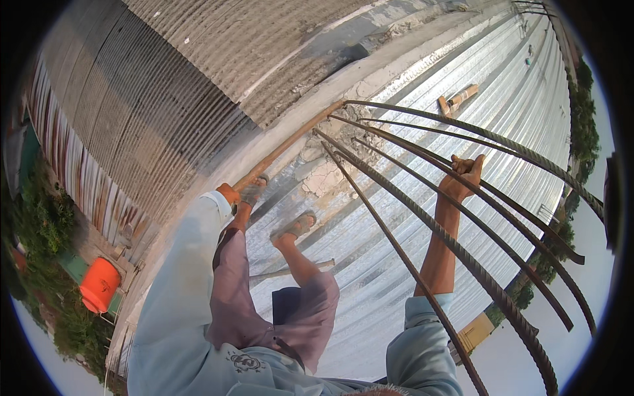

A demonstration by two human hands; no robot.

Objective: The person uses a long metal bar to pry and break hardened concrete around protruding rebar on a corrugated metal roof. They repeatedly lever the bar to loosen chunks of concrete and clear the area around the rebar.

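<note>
My left hand [228, 193] is closed around the near end of a long brown bar [290, 144], which looks like a wooden stick. Its far end reaches the base of several ribbed steel rebars [403, 191]. These bars rise from broken concrete [327, 173] and fan out toward the right, bent and rusty. On the right, my right hand [466, 177] has its fingers curled round one of the rebars, partway up its length. Part of that grip is hidden behind the bars. Both sandalled feet [297, 226] are below, near the concrete.
Shiny corrugated metal sheeting [370, 264] lies underfoot. A wooden tool [458, 100] rests on it farther off, and a thin stick [290, 270] lies by my leg. A concrete ledge [264, 148] borders an older corrugated roof [125, 92]. An orange tank [100, 285] stands left.
</note>
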